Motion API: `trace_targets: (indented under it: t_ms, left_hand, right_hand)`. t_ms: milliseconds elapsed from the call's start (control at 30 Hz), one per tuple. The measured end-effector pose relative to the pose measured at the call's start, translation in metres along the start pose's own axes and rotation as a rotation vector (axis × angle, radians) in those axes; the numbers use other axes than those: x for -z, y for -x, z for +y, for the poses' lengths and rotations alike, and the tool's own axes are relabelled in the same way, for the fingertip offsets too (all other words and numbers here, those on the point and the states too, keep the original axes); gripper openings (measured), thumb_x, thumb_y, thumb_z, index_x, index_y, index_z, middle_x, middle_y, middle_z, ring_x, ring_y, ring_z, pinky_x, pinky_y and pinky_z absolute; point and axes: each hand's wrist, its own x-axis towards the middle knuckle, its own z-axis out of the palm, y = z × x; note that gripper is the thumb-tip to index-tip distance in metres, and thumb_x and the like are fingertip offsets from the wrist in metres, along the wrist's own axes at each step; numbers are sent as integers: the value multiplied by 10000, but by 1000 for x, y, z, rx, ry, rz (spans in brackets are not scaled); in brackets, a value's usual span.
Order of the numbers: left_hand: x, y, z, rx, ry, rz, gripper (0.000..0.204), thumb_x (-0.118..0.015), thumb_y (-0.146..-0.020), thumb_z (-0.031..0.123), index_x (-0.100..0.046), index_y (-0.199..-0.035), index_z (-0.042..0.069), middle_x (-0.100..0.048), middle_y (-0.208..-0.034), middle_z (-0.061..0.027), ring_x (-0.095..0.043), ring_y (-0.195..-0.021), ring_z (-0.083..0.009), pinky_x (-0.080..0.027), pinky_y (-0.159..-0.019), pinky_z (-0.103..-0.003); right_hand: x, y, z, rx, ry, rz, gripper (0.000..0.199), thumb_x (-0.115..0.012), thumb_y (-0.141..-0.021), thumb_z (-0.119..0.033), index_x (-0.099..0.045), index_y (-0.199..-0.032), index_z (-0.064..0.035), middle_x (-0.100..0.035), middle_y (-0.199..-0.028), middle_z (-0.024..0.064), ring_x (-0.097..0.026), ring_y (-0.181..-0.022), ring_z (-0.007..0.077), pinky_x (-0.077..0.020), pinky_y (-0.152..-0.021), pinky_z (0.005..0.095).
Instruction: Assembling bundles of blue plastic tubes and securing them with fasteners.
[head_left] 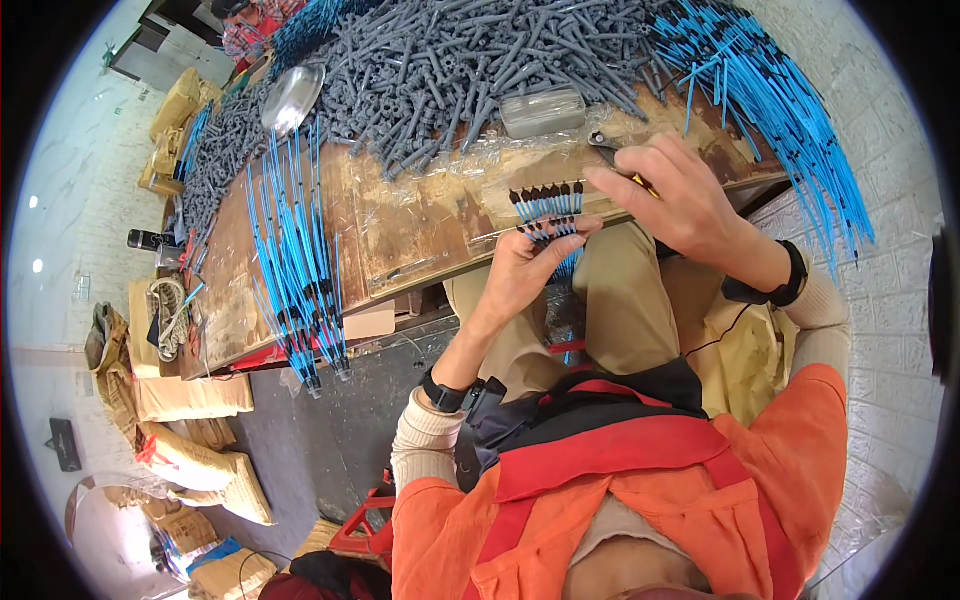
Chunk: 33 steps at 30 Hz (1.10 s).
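Just past the table's front edge, my left hand [528,268] is closed round a row of thin blue rods [548,208] with black tips. The tips fan out side by side above its fingers, and the lower ends of the rods hang below. To the right and a little higher, my right hand [685,200] is wrapped round a pair of small pliers [603,146] with a dark head and a bit of yellow on the handle. The pliers' head points up and left, apart from the rods. My right fingers partly hide the handles.
Grey ribbed plastic pieces [460,75] lie heaped across the back of the wooden table [410,235]. A clear box [543,112] and a shiny metal dish [294,98] rest by them. Blue rod bundles [300,250] overhang the front edge; more rods [790,130] spread at right. Another person [250,30] is at far left.
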Motion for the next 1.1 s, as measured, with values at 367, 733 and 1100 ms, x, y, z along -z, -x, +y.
trace_targets:
  t_ms: [367,733,1100]
  left_hand:
    - [-3,-2,4,-15,84,-34,244,-538,-962,5,-597,-1190,-60,-653,-1169,-178,-612,-1140,-269,-477,-985,-361]
    - [-9,-5,5,60,143,125,276,-562,-956,25,-597,-1223,-36,-686,-1093,-135,-648,-1011,-192,-511,-907,-310]
    - [-13,5,16,148,209,174,295,-565,-954,21,-565,-1244,-31,-684,-1062,-156,-657,-929,-196,-527,-867,-321]
  right_hand:
    - [-11,6,11,-115,-183,45,255,-635,-791,-21,-629,-1046,-15,-553,-947,122,-556,-819,285,-463,-706,363]
    - [-55,68,21,-470,21,-72,377,-585,-904,-126,-543,-1263,-17,-553,-1253,170,-517,-1162,341,-416,-985,406]
    - [-21,46,-3,-473,-333,57,331,-613,-874,-113,-596,-1192,-24,-597,-1240,130,-531,-1178,337,-420,-997,413]
